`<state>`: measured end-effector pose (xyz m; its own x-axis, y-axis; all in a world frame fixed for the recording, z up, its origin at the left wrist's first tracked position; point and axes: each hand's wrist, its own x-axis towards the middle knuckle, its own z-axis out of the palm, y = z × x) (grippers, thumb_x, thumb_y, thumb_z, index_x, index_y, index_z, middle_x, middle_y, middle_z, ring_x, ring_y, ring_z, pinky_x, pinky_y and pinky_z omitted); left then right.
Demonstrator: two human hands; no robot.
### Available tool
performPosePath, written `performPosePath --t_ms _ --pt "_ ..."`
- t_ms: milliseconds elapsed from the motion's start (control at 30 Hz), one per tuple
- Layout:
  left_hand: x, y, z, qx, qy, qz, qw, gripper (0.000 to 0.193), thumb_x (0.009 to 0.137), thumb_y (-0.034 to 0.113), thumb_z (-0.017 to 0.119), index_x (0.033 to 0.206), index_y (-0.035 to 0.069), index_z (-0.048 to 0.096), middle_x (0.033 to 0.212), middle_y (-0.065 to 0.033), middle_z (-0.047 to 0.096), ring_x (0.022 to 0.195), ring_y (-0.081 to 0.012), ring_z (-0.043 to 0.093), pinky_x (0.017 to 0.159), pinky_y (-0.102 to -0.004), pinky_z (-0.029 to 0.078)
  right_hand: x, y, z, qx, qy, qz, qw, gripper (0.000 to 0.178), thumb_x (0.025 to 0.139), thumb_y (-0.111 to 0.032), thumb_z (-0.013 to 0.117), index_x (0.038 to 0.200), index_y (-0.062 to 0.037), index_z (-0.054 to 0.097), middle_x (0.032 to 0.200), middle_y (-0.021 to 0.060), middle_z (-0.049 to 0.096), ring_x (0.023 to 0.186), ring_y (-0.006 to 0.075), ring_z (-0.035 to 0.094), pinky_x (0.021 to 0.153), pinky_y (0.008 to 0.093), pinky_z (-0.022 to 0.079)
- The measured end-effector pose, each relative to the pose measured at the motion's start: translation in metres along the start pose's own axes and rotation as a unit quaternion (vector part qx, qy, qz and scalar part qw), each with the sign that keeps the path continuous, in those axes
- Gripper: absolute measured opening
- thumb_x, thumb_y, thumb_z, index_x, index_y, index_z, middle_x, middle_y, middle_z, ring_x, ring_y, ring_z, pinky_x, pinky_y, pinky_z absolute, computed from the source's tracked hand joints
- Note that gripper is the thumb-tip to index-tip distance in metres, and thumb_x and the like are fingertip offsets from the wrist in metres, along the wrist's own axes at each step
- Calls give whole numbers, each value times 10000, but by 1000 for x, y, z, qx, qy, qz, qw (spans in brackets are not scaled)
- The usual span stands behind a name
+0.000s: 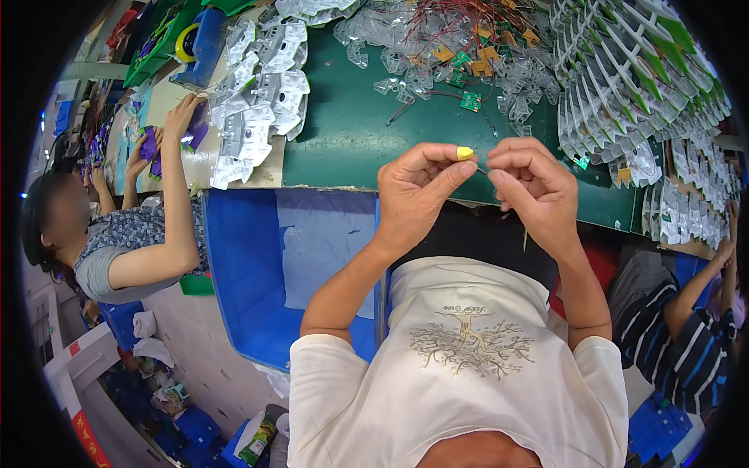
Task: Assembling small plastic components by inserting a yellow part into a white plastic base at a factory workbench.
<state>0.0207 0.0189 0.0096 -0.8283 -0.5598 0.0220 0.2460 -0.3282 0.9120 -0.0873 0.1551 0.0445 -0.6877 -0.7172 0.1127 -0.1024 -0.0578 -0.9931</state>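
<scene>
Close together above the front edge of the green table [335,140], both my hands have their fingers drawn into a pinch. My left hand [417,187] presses thumb against index finger, with a yellow wrap [465,152] round the index fingertip. Whatever lies in that pinch is too small to name. My right hand [538,183] is curled just beside it, and a thin pale strand [524,239] hangs below its fingers. What its fingertips hold is mostly hidden. Beyond my hands lies a small green circuit board [470,101] with thin wires.
Clear plastic pieces [382,39] and red wires [445,19] heap at the back. Stacked green-and-clear shells [632,86] rise on the right, and white-grey shells [269,93] stand left. A blue bin [238,273] sits below the edge. Co-workers [140,242] work on both sides.
</scene>
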Motion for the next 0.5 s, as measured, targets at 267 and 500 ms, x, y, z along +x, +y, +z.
performPosePath --t_ms 267,500 --pt "1 -1 -4 227 26 200 953 147 809 -7 788 945 23 739 923 -71 734 800 -116 690 715 -249 551 6 8 5 -118 -36 -14 992 90 859 15 706 949 21 703 834 30 661 621 43 556 518 203 432" --pt "-2 -8 1 191 5 111 975 186 826 27 792 991 4 710 893 -58 705 796 -99 662 719 -245 532 0 14 4 -194 3 -98 976 113 819 65 675 915 6 664 859 35 646 582 53 442 506 214 342"
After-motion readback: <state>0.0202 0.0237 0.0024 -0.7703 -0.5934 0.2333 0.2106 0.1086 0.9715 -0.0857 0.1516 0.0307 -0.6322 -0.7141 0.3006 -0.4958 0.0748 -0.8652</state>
